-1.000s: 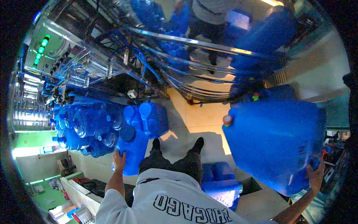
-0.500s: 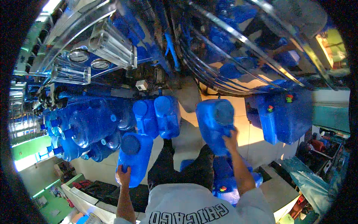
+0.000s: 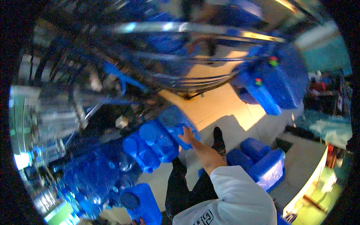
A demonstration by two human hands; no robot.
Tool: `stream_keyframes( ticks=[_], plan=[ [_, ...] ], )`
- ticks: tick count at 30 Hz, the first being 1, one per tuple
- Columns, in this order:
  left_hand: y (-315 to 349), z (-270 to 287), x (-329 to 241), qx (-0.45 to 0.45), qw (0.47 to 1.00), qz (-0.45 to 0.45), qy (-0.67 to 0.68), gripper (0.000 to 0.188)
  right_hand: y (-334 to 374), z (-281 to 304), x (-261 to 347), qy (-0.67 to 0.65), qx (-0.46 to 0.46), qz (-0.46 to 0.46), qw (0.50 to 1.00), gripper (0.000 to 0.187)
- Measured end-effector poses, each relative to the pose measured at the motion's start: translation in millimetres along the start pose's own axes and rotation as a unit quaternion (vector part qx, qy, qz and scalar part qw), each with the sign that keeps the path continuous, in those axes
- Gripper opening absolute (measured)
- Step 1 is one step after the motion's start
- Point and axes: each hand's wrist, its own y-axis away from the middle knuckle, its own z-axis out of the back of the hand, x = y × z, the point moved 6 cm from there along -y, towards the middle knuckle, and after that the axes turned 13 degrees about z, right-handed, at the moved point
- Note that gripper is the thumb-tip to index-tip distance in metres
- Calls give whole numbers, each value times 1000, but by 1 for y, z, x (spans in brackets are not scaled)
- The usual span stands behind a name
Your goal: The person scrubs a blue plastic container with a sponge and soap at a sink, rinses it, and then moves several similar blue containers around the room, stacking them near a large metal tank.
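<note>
My right hand [image 3: 187,136] lies on a blue jug [image 3: 173,117], its fingers spread apart over the handle side. That jug stands against two more blue jugs, a middle one [image 3: 159,140] and a left one [image 3: 141,153]. At the lower edge only the fingertips of my left hand [image 3: 138,222] show, curled at the handle end of another blue jug [image 3: 148,204] with a dark round cap. The rest of that hand is out of the picture.
Large blue water bottles [image 3: 93,172] are massed at the left, blurred. Several blue jugs [image 3: 255,157] stand right of my legs beside a grey ledge [image 3: 300,165]. Tall blue containers [image 3: 270,86] stand far right. A shiny curved metal surface [image 3: 168,48] fills the top.
The view has swung to the right. My right hand has brought its jug leftward beside the two standing jugs, and its fingers have spread. My left hand stays with its jug.
</note>
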Motion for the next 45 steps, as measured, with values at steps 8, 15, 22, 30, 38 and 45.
stream_keyframes(
  ticks=[8, 15, 22, 30, 38, 45],
  plan=[
    [13, -8, -107, -16, 987, -155, -43, 65, 193, 437, -5, -85, -449, 203, 866, 64],
    [92, 13, -242, -23, 982, -169, -83, 63, 206, 868, -167, 153, -589, 65, 791, 28],
    [154, 32, -272, -39, 983, -127, -126, 62, 93, 961, -301, 456, -390, -62, 798, 50],
    [211, 62, -232, -62, 989, -44, -126, 61, 74, 992, -409, 122, -204, -112, 965, 47],
    [216, 84, -186, -121, 990, 28, -68, 59, 167, 979, -344, -68, -67, -16, 995, 30],
    [151, 66, -133, -131, 988, 86, -14, 60, 321, 919, -90, 62, -201, 50, 976, 66]
  ],
)
